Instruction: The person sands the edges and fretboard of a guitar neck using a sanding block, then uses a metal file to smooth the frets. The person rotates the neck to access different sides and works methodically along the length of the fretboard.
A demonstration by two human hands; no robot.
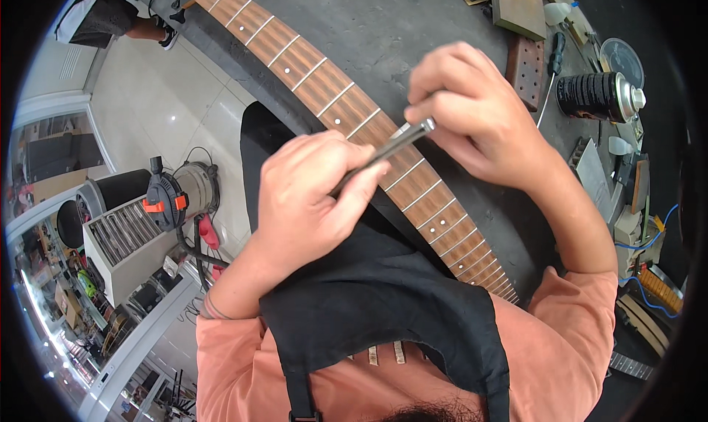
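Observation:
A guitar neck (pixel 359 116) with a brown wooden fretboard, metal frets and pale dot inlays runs diagonally from the far left to the near right. My left hand (pixel 310 193) is closed around a slim dark metal bar-shaped tool (pixel 392 148), held above the fretboard and slanting up to the right. Just beyond the tool's far end is my right hand (pixel 479 116), its fingers curled together over the neck's right side. Whatever sits between those fingers is hidden. The tool and the right fingertips are slightly blurred.
On the dark workbench (pixel 354 35), a wooden block (pixel 518 8), a brown block with holes (pixel 525 72), a screwdriver (pixel 557 53) and a black spray can (pixel 590 96) lie to the right. A vacuum cleaner (pixel 195 190) stands on the floor at left. Another person's leg (pixel 144 30) shows far left.

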